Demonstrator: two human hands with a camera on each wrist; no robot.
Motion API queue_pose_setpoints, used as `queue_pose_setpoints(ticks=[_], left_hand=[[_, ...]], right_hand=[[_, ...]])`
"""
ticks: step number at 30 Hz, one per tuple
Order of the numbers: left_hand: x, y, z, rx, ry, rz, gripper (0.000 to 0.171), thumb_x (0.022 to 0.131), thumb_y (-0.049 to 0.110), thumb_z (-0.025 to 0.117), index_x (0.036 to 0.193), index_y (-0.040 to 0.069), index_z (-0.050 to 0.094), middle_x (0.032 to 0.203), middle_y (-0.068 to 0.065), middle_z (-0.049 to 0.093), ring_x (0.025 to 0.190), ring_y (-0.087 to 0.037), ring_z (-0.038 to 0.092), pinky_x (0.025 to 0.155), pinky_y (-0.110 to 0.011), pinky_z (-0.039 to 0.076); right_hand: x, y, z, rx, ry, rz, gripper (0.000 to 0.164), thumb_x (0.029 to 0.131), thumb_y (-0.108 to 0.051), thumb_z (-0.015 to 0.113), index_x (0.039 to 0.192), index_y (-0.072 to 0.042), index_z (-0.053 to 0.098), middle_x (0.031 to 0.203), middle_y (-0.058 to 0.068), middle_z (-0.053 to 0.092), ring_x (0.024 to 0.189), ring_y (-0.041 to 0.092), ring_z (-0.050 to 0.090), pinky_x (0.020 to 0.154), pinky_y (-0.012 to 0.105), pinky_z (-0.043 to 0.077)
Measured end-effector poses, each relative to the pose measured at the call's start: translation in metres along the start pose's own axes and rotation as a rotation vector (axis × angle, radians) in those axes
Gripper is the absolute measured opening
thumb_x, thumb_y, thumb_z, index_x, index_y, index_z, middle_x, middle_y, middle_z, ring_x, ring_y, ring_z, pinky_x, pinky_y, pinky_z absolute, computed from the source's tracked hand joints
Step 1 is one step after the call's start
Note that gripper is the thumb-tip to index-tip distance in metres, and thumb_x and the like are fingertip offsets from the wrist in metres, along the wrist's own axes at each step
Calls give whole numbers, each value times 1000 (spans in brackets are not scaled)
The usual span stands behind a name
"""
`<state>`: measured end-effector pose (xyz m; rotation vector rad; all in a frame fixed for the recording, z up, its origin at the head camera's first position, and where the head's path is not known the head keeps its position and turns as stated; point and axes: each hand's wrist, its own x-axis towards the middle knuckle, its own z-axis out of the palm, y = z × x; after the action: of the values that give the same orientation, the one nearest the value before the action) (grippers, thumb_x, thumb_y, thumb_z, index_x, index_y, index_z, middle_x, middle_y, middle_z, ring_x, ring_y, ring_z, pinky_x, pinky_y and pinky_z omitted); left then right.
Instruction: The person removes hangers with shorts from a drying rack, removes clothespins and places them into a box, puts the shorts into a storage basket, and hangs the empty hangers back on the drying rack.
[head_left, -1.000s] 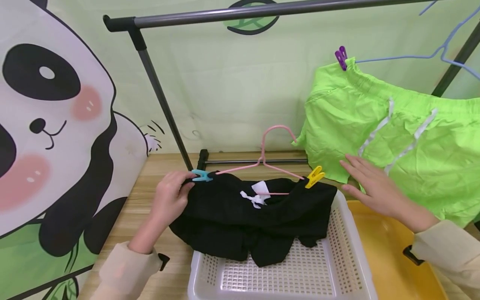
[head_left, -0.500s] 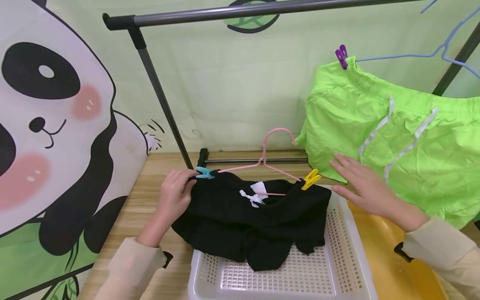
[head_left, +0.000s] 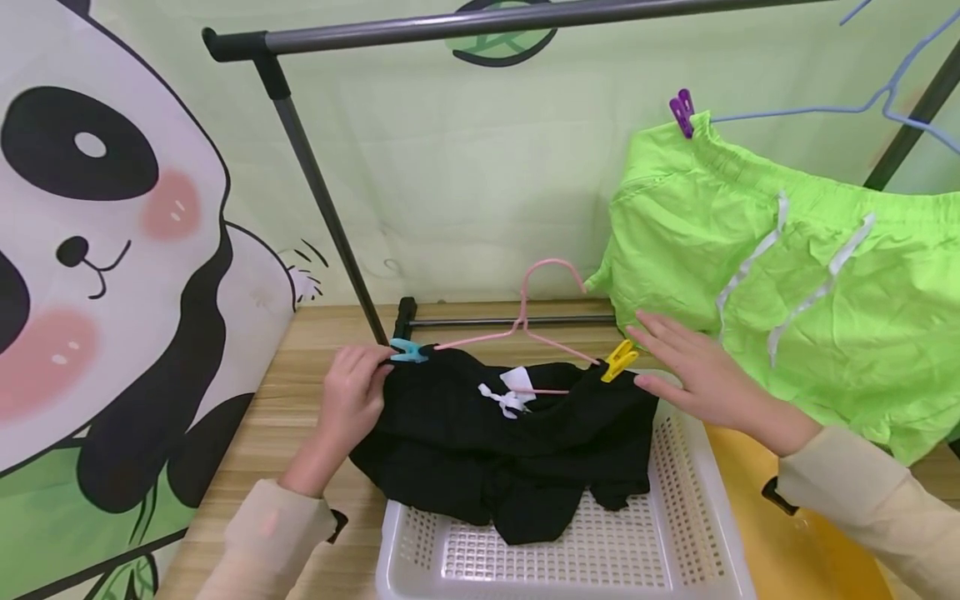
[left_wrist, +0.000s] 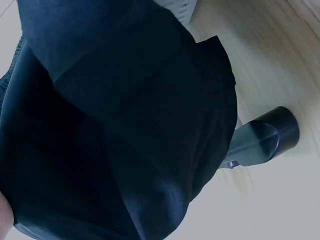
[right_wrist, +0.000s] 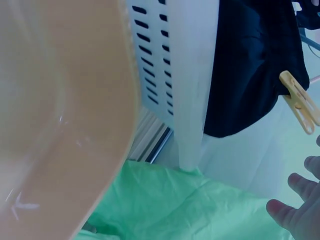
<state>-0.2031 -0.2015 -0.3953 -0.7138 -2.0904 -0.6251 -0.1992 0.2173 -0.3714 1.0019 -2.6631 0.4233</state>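
Observation:
Black shorts [head_left: 442,442] with a white drawstring hang from a pink hanger [head_left: 525,321] over the white basket. A blue clothespin [head_left: 408,351] clips their left end and a yellow clothespin [head_left: 619,361] their right end. My left hand [head_left: 354,396] pinches the waistband's left corner beside the blue clothespin. My right hand [head_left: 697,379] is spread with fingers straight, just right of the yellow clothespin. In the right wrist view, its fingertips [right_wrist: 300,185] are apart from the yellow clothespin. The left wrist view is mostly filled by the black cloth [left_wrist: 125,115].
A white perforated basket [head_left: 712,508] stands below the shorts, beside an orange basin [head_left: 795,542]. Green shorts [head_left: 795,275] hang at the right from a blue hanger [head_left: 888,96] with a purple clothespin [head_left: 682,113]. A dark metal rack [head_left: 450,30] spans above.
My right hand has moved left, closer to the yellow clothespin. My left hand, still gripping the waistband, and the shorts' left end have shifted slightly right.

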Motion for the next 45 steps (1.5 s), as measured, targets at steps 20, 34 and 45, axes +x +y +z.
queue_pose_setpoints(ticks=[20, 34, 45], left_hand=[[-7, 1, 2, -17, 24, 8, 14, 73, -10, 61, 85, -3, 62, 82, -14, 62, 78, -29, 54, 73, -36, 42], [-9, 2, 0, -3, -14, -16, 13, 73, -11, 62, 84, -3, 61, 81, -14, 61, 77, -29, 55, 73, -36, 43], [-9, 3, 0, 9, -24, -32, 14, 72, -10, 63, 85, -3, 62, 83, -14, 62, 79, -28, 55, 74, -36, 44]], right_hand=[[13, -8, 15, -74, 24, -25, 42, 88, -20, 52, 125, -2, 46, 130, 17, 45, 117, 34, 42, 92, 50, 35], [13, -8, 18, -65, 84, -42, 28, 90, -13, 48, 111, 5, 51, 114, 21, 54, 106, 35, 50, 87, 48, 40], [14, -7, 17, -54, 160, -61, 19, 89, -16, 50, 98, 0, 53, 95, 14, 58, 90, 29, 55, 76, 42, 44]])
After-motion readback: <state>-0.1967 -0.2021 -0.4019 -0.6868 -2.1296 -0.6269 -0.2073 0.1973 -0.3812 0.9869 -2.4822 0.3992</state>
